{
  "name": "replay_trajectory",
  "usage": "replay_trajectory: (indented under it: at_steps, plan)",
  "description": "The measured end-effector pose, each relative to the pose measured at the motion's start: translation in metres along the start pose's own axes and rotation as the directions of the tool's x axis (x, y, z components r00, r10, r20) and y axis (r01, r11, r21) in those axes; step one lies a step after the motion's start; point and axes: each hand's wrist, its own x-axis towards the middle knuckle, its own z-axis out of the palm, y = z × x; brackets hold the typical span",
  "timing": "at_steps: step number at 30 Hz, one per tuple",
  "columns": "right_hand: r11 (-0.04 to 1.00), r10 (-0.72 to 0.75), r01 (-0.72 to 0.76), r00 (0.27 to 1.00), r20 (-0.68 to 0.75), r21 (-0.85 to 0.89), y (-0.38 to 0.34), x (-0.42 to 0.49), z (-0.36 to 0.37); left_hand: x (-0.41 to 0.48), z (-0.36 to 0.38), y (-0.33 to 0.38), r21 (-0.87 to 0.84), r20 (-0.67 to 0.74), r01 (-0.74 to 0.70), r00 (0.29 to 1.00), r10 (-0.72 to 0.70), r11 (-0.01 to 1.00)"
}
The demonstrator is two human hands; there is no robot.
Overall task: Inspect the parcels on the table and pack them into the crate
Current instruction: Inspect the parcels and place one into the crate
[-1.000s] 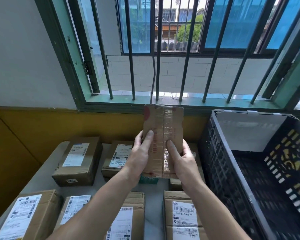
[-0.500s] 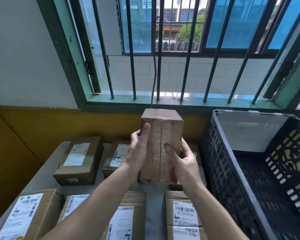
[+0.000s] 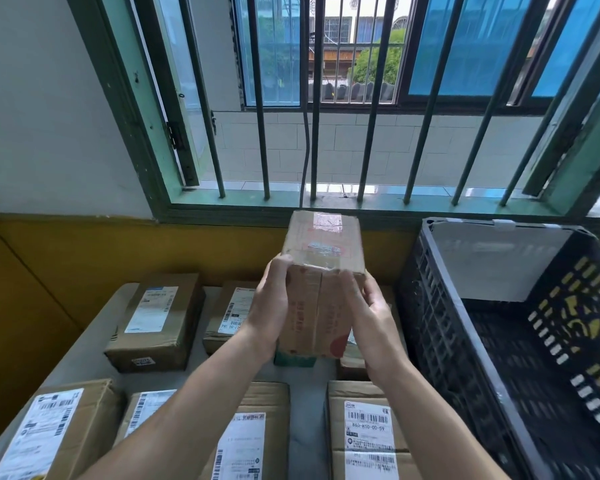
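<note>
Holds one taped parcel [image 3: 321, 268] up in the air between both grips, well above the table [image 3: 94, 341]. Clasps its left side with the left grip [image 3: 270, 308], curled round the edge near the top corner. Clasps its right side with the right grip [image 3: 371, 315], thumb on the near face, the rest reaching behind. Stands on end and leans away at the top, showing both the near face with its tape seam and the taped end face; red print on the cardboard, too blurred to read.

Directly right of the right grip, near but apart: a black slatted crate [image 3: 430, 306] with a white sheet [image 3: 492, 261] against its far wall.

Left of the left grip, lying on the table: a flat parcel [image 3: 156, 320] with a label on top. Just behind the left grip and partly hidden by it: a half-hidden parcel [image 3: 227, 315].

Below both grips: a small green box [image 3: 295, 360], mostly covered. Under the right grip: a low parcel [image 3: 352, 363].

Nearer than the grips, beneath the forearms, in one row: a front-left parcel [image 3: 49, 431], a front-middle parcel [image 3: 253, 431] and a front-right parcel [image 3: 368, 434], all labelled.

Beyond the grips: a green window frame [image 3: 146, 133] with upright bars [image 3: 262, 98].
</note>
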Motion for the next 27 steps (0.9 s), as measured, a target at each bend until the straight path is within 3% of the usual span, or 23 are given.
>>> replay_trajectory:
  at_steps: [20, 27]
  plan:
    - [0.985, -0.069, 0.067, 0.998, 0.005, 0.16, 0.015, 0.01, -0.002, 0.017, -0.006, -0.013, -0.037, 0.054, -0.015, 0.998, 0.017, 0.999]
    - [0.984, -0.103, 0.091, 0.992, 0.071, 0.153, 0.018, 0.006, -0.006, 0.014, -0.011, -0.015, 0.052, 0.069, -0.063, 0.996, 0.059, 0.997]
